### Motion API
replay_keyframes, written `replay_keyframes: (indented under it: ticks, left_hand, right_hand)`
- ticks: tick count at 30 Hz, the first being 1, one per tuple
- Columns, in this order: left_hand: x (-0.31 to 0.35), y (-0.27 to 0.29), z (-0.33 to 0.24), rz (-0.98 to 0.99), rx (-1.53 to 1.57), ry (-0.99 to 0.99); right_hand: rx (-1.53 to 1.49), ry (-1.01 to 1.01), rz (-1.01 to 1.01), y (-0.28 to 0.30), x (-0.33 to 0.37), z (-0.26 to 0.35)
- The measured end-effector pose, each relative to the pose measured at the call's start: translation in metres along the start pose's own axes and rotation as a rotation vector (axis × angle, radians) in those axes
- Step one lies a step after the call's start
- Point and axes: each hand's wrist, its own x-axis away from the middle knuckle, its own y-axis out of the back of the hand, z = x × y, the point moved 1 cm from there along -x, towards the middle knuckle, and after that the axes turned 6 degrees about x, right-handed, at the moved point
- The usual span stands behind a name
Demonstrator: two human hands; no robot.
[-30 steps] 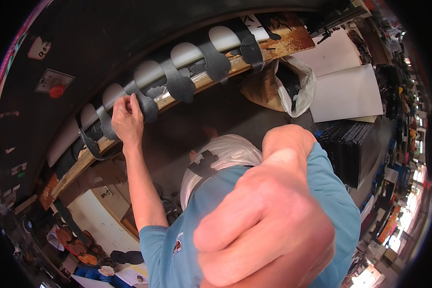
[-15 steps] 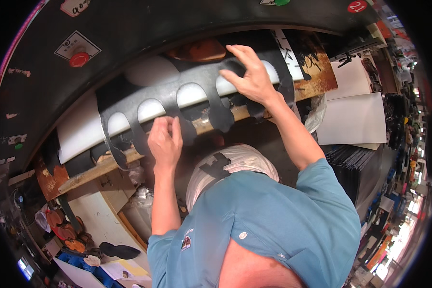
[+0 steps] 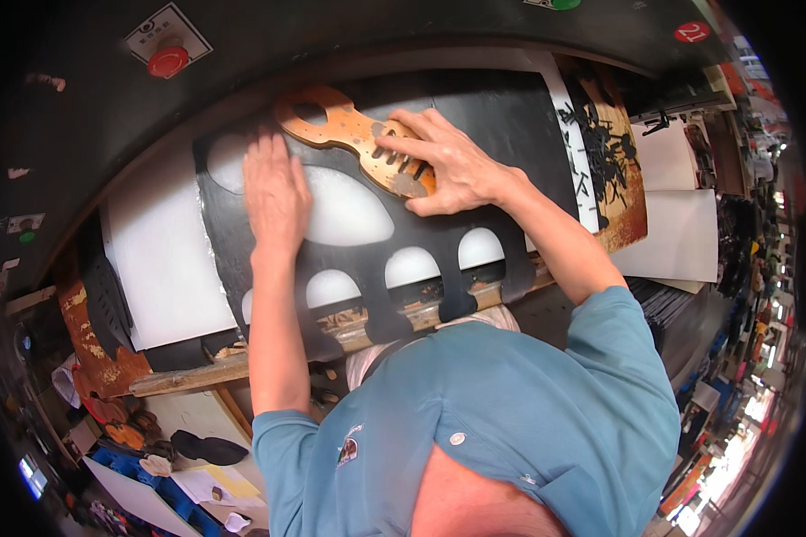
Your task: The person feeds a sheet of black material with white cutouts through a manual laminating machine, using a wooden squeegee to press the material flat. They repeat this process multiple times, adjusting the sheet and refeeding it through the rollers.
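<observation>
My right hand grips the near end of an orange-brown cutting die, which has a large round hole at its far end and several slots under my fingers. The die lies on a black sheet with rounded cut-outs along its near edge and a large one in its middle. My left hand is open and flat on the sheet, beside that middle cut-out and left of the die. Through the cut-outs shows a white board under the sheet.
A black machine head with a red push button hangs over the far side. Dark scraps litter the right end. Wooden rail runs along the near edge. White sheets are stacked at right; a cluttered worktable stands lower left.
The black sheet and its cut-outs now show more fully in front of the machine head. My right hand has taken hold of the die; my left hand has moved farther away and flattened on the sheet.
</observation>
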Motion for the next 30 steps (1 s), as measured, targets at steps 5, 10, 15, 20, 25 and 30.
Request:
replay_keyframes:
  ticks: [5,10,15,20,25,30]
  left_hand:
    - [0.011,-0.013,0.007,-0.159,0.082,-0.117]
    - [0.004,0.002,-0.007,-0.078,0.079,-0.056]
    - [0.034,0.023,-0.092,0.213,0.741,0.050]
    - [0.066,0.006,-0.170,0.347,1.097,-0.095]
    - [0.080,0.011,-0.132,0.226,1.277,0.330]
    - [0.106,0.056,-0.025,-0.046,1.071,0.549]
  right_hand:
    - [-0.669,-0.077,0.025,0.030,0.002,-0.042]
    - [-0.924,-0.150,-0.143,0.053,0.037,-0.035]
    - [-0.933,-0.262,-0.347,0.052,0.068,0.001]
    - [-1.238,-0.359,-0.378,0.037,0.068,0.021]
    - [-1.259,-0.361,-0.417,0.039,0.075,0.018]
    - [-0.968,-0.361,-0.414,0.034,0.085,0.007]
